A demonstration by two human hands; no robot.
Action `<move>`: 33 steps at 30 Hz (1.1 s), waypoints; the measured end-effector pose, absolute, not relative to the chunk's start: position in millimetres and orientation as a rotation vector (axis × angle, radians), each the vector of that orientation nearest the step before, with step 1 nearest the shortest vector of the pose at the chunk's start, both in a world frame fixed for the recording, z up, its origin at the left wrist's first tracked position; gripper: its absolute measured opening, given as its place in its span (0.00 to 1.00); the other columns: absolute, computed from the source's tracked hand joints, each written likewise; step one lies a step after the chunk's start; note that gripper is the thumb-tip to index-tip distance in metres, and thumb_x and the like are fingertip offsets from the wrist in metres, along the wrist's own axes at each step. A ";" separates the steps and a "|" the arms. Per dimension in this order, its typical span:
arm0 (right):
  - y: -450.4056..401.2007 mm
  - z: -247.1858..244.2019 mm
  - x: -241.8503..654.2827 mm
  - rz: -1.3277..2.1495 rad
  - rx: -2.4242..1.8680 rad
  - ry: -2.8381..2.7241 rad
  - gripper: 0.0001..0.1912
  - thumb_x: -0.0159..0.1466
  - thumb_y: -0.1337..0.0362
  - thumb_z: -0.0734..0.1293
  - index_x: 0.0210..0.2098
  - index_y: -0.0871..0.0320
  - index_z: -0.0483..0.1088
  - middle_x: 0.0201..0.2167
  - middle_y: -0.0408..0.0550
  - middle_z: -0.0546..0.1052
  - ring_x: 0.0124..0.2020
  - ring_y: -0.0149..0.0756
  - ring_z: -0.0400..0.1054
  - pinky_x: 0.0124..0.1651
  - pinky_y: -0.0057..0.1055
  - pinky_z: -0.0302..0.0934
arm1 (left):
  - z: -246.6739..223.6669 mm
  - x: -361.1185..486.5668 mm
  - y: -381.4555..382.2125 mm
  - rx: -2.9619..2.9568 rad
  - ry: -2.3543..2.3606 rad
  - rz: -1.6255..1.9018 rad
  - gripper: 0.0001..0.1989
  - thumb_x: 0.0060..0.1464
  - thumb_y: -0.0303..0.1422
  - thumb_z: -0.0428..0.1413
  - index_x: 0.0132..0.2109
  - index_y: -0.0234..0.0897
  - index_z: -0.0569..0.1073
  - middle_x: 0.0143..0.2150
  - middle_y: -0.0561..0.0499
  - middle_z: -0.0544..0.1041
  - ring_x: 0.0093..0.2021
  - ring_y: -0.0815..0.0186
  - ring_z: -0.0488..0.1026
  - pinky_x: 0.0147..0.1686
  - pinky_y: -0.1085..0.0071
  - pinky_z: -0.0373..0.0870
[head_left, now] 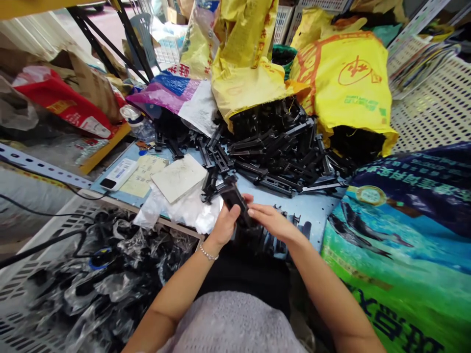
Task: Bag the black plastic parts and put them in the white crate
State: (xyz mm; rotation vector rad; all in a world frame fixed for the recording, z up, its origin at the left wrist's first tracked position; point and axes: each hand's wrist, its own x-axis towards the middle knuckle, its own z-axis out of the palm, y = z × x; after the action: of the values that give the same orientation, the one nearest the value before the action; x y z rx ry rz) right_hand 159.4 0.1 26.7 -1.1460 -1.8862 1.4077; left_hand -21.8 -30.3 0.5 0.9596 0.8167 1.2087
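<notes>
A black plastic part (235, 200), long and narrow, is held up over the table's front edge. My left hand (226, 223) is closed around its left side, thumb on top. On its right side the fingers of my right hand (270, 219) press against it. Just beyond lies a heap of similar black plastic pieces (272, 152), spilling from a yellow sack (250, 88). More black pieces (274, 235) stand in a row at the table edge, partly hidden behind my right hand.
Left of my hands lie a white square block (179, 177), clear plastic bags (198, 213), a paper note (144, 175) and a white device (119, 174). A crate (22, 294) of bagged black parts stands lower left. A large green-blue sack (397, 255) is at right.
</notes>
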 end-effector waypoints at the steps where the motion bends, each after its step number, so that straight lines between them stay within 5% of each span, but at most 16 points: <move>1: -9.2 32.9 157.8 1.410 -1.151 -1.903 0.19 0.71 0.53 0.56 0.42 0.57 0.74 0.36 0.46 0.77 0.39 0.38 0.71 0.42 0.33 0.64 | 10.1 -20.1 -28.5 0.912 0.787 1.209 0.26 0.58 0.49 0.55 0.58 0.41 0.66 0.53 0.45 0.71 0.50 0.60 0.71 0.50 0.64 0.68; 4: -22.3 50.2 152.8 0.973 -1.331 -1.962 0.19 0.72 0.52 0.54 0.39 0.56 0.70 0.35 0.47 0.74 0.37 0.38 0.67 0.41 0.34 0.61 | 30.9 -17.2 -30.7 0.914 0.830 1.146 0.16 0.55 0.41 0.60 0.48 0.38 0.71 0.40 0.51 0.73 0.38 0.67 0.70 0.40 0.71 0.69; 8: -8.5 60.4 147.1 0.461 -1.325 -2.020 0.20 0.70 0.48 0.55 0.38 0.56 0.67 0.34 0.51 0.72 0.38 0.41 0.65 0.41 0.36 0.59 | 37.1 -15.4 -39.4 0.862 0.872 1.032 0.17 0.54 0.40 0.62 0.48 0.38 0.72 0.33 0.53 0.71 0.30 0.70 0.67 0.30 0.74 0.65; 14: -12.7 50.1 143.6 1.115 -1.242 -1.938 0.24 0.72 0.49 0.49 0.30 0.55 0.64 0.24 0.42 0.68 0.26 0.33 0.63 0.32 0.30 0.57 | 28.7 -17.2 -37.1 0.657 0.872 1.087 0.16 0.52 0.42 0.63 0.43 0.36 0.71 0.32 0.54 0.70 0.28 0.72 0.67 0.28 0.76 0.65; 18: -64.0 31.4 133.4 1.062 -1.157 -2.148 0.19 0.70 0.49 0.57 0.32 0.56 0.66 0.32 0.47 0.72 0.34 0.36 0.64 0.38 0.33 0.58 | 28.1 -20.4 -34.7 0.511 0.785 1.105 0.16 0.53 0.42 0.62 0.39 0.36 0.68 0.35 0.53 0.70 0.28 0.74 0.67 0.27 0.77 0.66; 23: -105.6 11.0 138.2 1.364 -1.308 -1.877 0.24 0.73 0.54 0.50 0.27 0.56 0.64 0.23 0.41 0.67 0.26 0.31 0.63 0.31 0.29 0.58 | 19.5 -23.3 -43.7 0.713 0.856 1.152 0.17 0.52 0.41 0.63 0.43 0.38 0.70 0.37 0.53 0.71 0.31 0.73 0.68 0.31 0.76 0.67; 26: -108.6 -1.6 174.1 0.904 -1.559 -1.961 0.18 0.72 0.56 0.53 0.38 0.57 0.70 0.37 0.50 0.75 0.41 0.40 0.69 0.46 0.38 0.63 | -0.6 -28.5 -44.1 0.730 1.027 1.060 0.19 0.51 0.44 0.63 0.43 0.37 0.70 0.34 0.53 0.73 0.29 0.72 0.68 0.29 0.75 0.67; 29: -106.1 -23.9 217.3 0.307 -1.831 -2.012 0.19 0.68 0.59 0.59 0.55 0.59 0.67 0.55 0.61 0.71 0.59 0.53 0.60 0.60 0.54 0.53 | -27.8 -25.6 -38.6 0.578 1.099 0.871 0.22 0.50 0.50 0.61 0.39 0.35 0.71 0.29 0.52 0.73 0.25 0.72 0.68 0.25 0.75 0.65; 33: -101.6 -37.4 246.8 0.096 -1.898 -2.077 0.21 0.67 0.64 0.58 0.57 0.63 0.67 0.54 0.63 0.72 0.61 0.56 0.58 0.61 0.59 0.53 | -50.9 -12.7 -33.2 0.416 1.024 0.759 0.25 0.53 0.53 0.56 0.39 0.32 0.73 0.26 0.50 0.74 0.23 0.70 0.71 0.23 0.75 0.65</move>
State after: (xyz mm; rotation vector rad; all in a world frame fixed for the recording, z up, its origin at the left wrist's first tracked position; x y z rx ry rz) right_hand 246.8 -101.6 -37.4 -1.8982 -2.0769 0.0956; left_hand -12.7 -33.2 -50.9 0.4164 1.0235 0.7592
